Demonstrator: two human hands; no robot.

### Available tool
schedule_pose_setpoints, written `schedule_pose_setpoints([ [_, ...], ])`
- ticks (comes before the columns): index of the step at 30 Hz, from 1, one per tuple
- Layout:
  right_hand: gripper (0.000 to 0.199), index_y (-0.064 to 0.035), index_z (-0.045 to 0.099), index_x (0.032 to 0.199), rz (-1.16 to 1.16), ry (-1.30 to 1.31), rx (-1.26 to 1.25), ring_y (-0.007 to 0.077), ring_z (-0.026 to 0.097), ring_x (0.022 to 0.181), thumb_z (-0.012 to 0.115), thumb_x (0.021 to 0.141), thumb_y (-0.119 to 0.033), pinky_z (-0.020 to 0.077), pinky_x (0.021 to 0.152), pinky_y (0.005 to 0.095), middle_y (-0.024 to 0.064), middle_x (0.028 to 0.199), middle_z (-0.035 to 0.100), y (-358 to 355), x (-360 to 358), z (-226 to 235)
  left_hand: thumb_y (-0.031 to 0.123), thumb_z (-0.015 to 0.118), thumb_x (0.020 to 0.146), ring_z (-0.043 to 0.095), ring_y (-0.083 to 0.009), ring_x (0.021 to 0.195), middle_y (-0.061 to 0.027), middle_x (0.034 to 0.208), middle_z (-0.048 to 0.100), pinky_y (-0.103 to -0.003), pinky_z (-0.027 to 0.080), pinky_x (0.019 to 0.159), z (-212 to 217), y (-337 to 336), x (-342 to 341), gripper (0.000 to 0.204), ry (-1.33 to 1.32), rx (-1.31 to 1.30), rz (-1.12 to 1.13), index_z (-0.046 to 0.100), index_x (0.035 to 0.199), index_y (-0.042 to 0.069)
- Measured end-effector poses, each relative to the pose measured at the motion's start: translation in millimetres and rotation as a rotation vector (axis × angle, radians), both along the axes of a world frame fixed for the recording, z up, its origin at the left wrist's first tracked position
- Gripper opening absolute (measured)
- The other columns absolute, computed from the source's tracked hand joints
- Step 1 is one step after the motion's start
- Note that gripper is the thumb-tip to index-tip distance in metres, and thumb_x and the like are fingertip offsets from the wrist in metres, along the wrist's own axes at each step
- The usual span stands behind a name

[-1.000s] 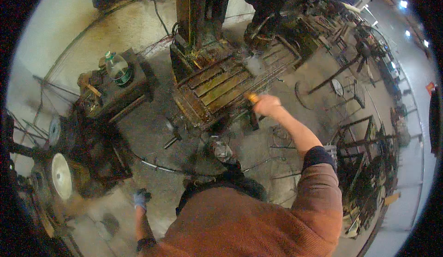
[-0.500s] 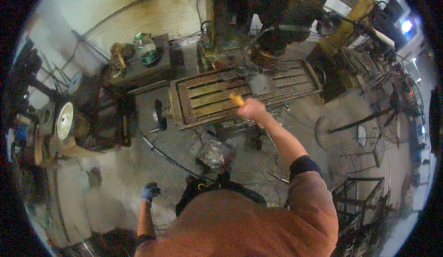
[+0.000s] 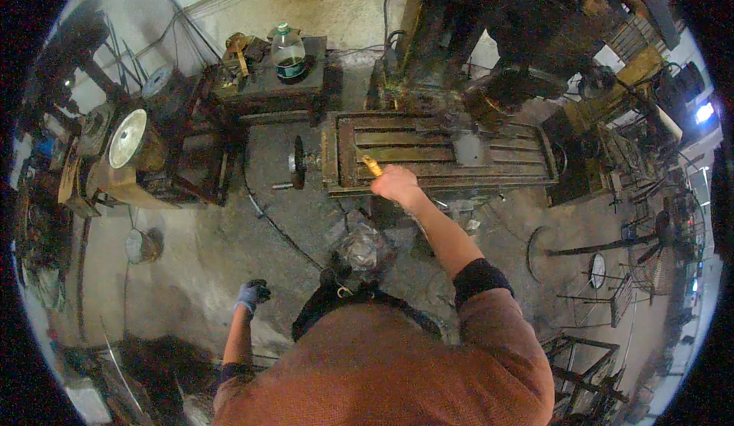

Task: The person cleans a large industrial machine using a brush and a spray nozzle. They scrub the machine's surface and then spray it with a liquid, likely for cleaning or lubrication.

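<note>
My bare right hand [image 3: 397, 184] is closed round a short yellow brush [image 3: 372, 165], held over the left front part of a slotted metal machine table [image 3: 405, 135]. The brush's far end points forward and left; its tip is hard to make out. A flat grey plate [image 3: 469, 149] lies on the slots to the right of my hand. My left hand [image 3: 251, 294], in a grey glove with dark fingers, hangs low at my left side, away from the table. Its fingers look loosely apart and nothing shows in them.
A crank handwheel [image 3: 297, 161] sticks out at the table's left end. Behind it, a bench [image 3: 264, 96] bears a clear jug [image 3: 288, 58] with a green cap. A crumpled, shiny bundle [image 3: 361, 247] lies in front of me. A cable [image 3: 279, 233] runs across the floor. Metal frames [image 3: 585, 357] stand at right.
My view has turned, so the table sits farther right in it. My right hand with the brush has moved left along the table's front side. The left hand still hangs down.
</note>
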State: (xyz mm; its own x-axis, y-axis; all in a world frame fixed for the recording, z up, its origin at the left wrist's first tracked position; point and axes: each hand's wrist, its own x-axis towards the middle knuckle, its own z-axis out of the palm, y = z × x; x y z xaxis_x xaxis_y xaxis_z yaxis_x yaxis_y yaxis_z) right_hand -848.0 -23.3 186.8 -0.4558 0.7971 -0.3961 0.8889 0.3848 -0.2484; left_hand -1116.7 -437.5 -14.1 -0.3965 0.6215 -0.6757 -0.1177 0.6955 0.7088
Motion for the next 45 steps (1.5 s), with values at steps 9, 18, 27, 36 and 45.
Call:
schedule_pose_setpoints([
  [9, 0.042, -0.0007, 0.059, 0.089, 0.036, -0.151, -0.129, 0.0304, 0.057, 0.086, 0.054, 0.06, -0.031, 0.0454, 0.075, 0.0369, 0.0177, 0.092, 0.058, -85.0, -26.5, 33.8, 0.002, 0.05, 0.074, 0.056, -0.0218, 0.05, -0.0122, 0.061, 0.057, -0.031, 0.046, 0.045, -21.8, -16.9, -84.0, 0.018, -0.228, 0.164, 0.391, 0.054, 0.091, 0.002],
  [18, 0.038, -0.0044, 0.061, 0.088, -0.172, -0.089, 0.027, 0.0274, 0.057, 0.089, 0.051, 0.066, -0.033, 0.0457, 0.075, 0.036, 0.014, 0.094, 0.059, -4.5, -84.2, 29.9, 0.005, 0.049, 0.076, 0.056, -0.0204, 0.051, -0.0118, 0.065, 0.058, -0.03, 0.047, 0.045, -12.9, 18.6, -115.1, 0.017, -0.24, 0.136, 0.366, 0.056, 0.091, 0.001],
  [27, 0.032, -0.0169, 0.06, 0.09, 0.093, -0.322, 0.117, 0.0294, 0.055, 0.087, 0.048, 0.07, -0.04, 0.0453, 0.074, 0.039, 0.0133, 0.09, 0.058, 49.9, 10.1, 12.8, 0.004, 0.049, 0.075, 0.057, -0.0214, 0.052, -0.0124, 0.064, 0.057, -0.03, 0.047, 0.047, 5.0, 21.9, -124.3, 0.018, -0.264, 0.214, 0.379, 0.057, 0.09, 0.001],
  [36, 0.035, -0.0096, 0.061, 0.08, 0.086, -0.129, 0.297, 0.0289, 0.057, 0.078, 0.046, 0.073, -0.041, 0.0467, 0.068, 0.0381, 0.0154, 0.082, 0.058, 7.1, 48.9, 10.2, 0.004, 0.05, 0.073, 0.058, -0.023, 0.054, -0.0118, 0.064, 0.057, -0.031, 0.046, 0.044, -14.1, 8.8, -106.8, 0.018, -0.15, 0.207, 0.308, 0.057, 0.088, 0.002],
  [45, 0.039, -0.004, 0.061, 0.074, -0.139, 0.193, -0.051, 0.0301, 0.059, 0.071, 0.056, 0.059, -0.04, 0.047, 0.065, 0.0392, 0.0176, 0.075, 0.06, -60.5, 116.8, -39.3, 0.011, 0.053, 0.073, 0.053, -0.0192, 0.046, -0.0099, 0.06, 0.057, -0.028, 0.041, 0.04, 12.6, 42.0, -20.4, 0.012, -0.056, 0.113, 0.217, 0.055, 0.083, 0.005],
])
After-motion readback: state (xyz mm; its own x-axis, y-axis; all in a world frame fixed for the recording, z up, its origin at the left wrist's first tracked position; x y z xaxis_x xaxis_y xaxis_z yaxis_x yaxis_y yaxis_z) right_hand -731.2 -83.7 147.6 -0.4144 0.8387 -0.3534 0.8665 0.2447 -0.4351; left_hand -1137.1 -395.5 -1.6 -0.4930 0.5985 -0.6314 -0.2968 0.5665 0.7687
